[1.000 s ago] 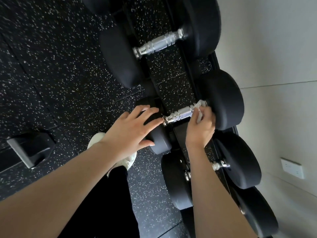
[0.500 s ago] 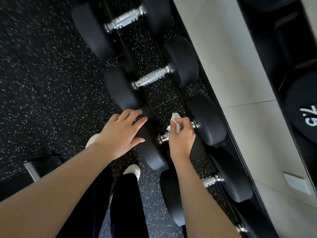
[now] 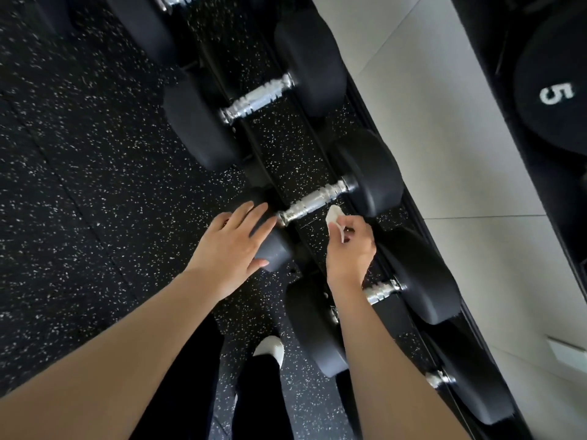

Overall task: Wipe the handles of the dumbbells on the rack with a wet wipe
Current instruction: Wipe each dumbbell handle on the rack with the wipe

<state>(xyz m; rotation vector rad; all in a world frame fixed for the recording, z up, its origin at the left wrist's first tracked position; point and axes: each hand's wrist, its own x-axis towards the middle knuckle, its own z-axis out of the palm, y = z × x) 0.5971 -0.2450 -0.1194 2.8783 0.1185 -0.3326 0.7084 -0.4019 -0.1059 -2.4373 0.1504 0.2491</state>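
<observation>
Black speckled floor [image 3: 79,169] fills the frame from seven to eleven o'clock. Right of it, near the centre, the left hand [image 3: 232,246] rests on the near black head [image 3: 274,249] of a dumbbell, its fingers straight and a little apart, pointing toward one o'clock. At six o'clock from that hand, a white shoe [image 3: 270,349] stands on the floor.

From the near head, the chrome handle [image 3: 313,201] runs toward two o'clock to the far head [image 3: 371,173]. The wet wipe [image 3: 335,219], a small white wad, is just beside the handle at five o'clock of its middle. Whether it touches the metal cannot be told. The right hand [image 3: 351,249] holds it, thumb and curled fingers clamped on the wipe.

This dumbbell lies across the black rack [image 3: 412,208]. A second dumbbell [image 3: 257,98] sits at eleven o'clock of it, and a third [image 3: 379,292] at five o'clock, partly behind the right forearm. Further right is a pale tiled wall [image 3: 444,154]. At two o'clock of the frame is a black weight plate [image 3: 556,93] marked 5.
</observation>
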